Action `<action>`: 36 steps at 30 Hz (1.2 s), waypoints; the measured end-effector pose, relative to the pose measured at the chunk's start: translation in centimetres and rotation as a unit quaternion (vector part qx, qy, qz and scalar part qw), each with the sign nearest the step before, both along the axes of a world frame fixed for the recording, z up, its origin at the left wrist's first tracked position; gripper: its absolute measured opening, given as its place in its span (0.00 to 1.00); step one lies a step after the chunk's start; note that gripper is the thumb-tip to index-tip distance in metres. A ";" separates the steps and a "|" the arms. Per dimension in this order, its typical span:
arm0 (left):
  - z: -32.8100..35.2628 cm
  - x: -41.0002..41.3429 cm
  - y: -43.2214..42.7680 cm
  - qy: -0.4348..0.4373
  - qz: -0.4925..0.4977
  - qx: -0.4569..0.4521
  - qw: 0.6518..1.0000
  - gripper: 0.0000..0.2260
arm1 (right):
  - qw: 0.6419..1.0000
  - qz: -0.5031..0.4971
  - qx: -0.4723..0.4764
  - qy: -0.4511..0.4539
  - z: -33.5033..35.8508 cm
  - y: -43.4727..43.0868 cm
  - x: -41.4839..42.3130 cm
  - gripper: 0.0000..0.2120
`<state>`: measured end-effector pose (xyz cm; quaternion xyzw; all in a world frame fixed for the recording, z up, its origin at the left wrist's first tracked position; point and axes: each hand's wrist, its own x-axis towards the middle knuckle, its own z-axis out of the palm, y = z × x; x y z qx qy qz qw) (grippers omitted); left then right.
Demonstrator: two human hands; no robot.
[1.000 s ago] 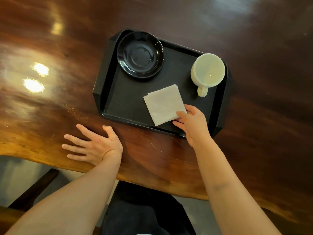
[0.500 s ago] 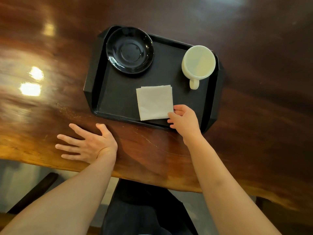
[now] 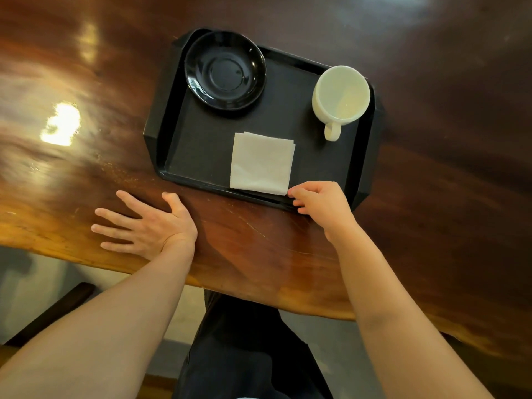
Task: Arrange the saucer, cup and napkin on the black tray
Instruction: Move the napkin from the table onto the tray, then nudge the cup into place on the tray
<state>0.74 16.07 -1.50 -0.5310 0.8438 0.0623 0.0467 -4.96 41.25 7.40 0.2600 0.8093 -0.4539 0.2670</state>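
Observation:
The black tray (image 3: 198,145) lies on the wooden table. A glossy black saucer (image 3: 225,70) sits in its far left corner. A cream cup (image 3: 341,95) stands in the far right corner, handle pointing toward me. A folded white napkin (image 3: 262,164) lies flat at the tray's near edge, roughly square with it. My right hand (image 3: 319,201) hovers over the tray's near rim, fingers loosely curled, with the fingertips just at the napkin's near right corner and nothing held. My left hand (image 3: 146,226) rests flat on the table, left of the tray, fingers spread.
The dark, glossy wooden table (image 3: 431,182) has a wavy near edge (image 3: 259,300) close to my body. Below the edge I see my dark-clothed lap (image 3: 247,355) and a dark bench piece (image 3: 49,315) at the lower left.
My right hand turned the napkin from a skewed angle to square with the tray, then slid back to its near right corner. My left hand stayed flat on the table.

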 end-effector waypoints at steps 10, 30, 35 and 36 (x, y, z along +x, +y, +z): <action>0.5 0.0 0.1 -0.005 -0.001 0.008 1.000 0.37 | 0.981 0.187 0.036 0.037 1.7 0.0 1.0 0.09; 3.8 2.0 13.9 -0.079 -0.034 0.155 0.984 0.39 | 0.998 -0.025 -0.012 0.051 3.6 3.3 -2.0 0.14; 3.1 1.6 15.1 -0.067 -0.015 0.143 0.987 0.42 | 0.994 -0.088 -0.055 0.044 3.3 3.5 -2.4 0.16; 2.8 1.6 15.1 -0.065 -0.013 0.134 0.989 0.42 | 0.992 -0.101 -0.064 0.048 3.1 3.7 -2.7 0.16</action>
